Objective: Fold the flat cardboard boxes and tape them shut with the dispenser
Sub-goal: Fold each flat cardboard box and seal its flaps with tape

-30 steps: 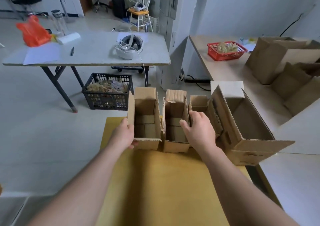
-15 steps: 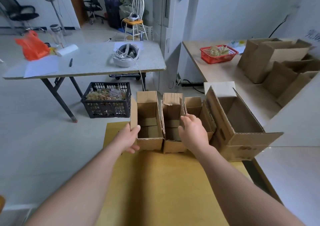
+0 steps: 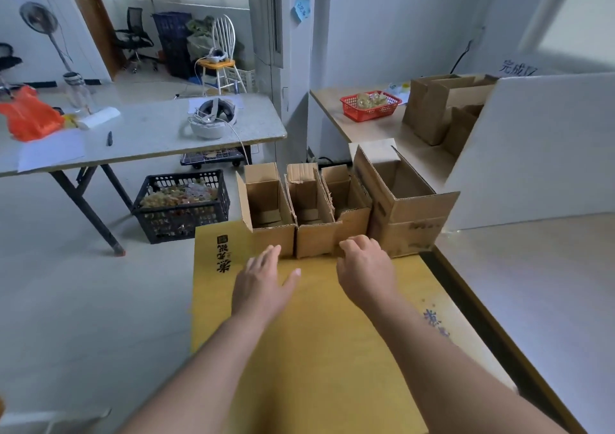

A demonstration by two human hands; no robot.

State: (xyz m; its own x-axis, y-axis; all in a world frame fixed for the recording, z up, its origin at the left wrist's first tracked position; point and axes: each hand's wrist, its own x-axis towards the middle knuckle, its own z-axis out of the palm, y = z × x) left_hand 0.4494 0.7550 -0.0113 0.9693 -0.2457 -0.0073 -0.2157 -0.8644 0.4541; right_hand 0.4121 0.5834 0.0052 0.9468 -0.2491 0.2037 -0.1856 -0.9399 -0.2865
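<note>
L hand is flat, palm down, fingers straight & slightly spread, thumb out; it holds nothing. It sits on or just over the yellow tabletop, near-left of the mid small box. Its fingertips are close to the front wall of the L small box; contact unclear. R hand is knuckles-up, near-right of the mid box. Its fingers curl under w/ tips hidden at the foot of the R small box, so can't tell if it grips or only touches. Both forearms reach in straight from the near edge.

Vs. half a sec ago: L hand was against the L box's outer side, and R hand was up on the wall btw mid & R boxes. Both are now lower, nearer the person, off the box tops. The 3 small boxes keep the same row, tops open.

Edges/room: the row stands at the tabletop's far edge, pressed side by side around the mid box. A large open box is further R of it, against the R small box. Yellow surface runs from the mid box back to the person. The tabletop's L edge drops to the floor, w/ a black crate far-left of the mid box. Its R edge meets a dark gap, then a white surface.
</note>
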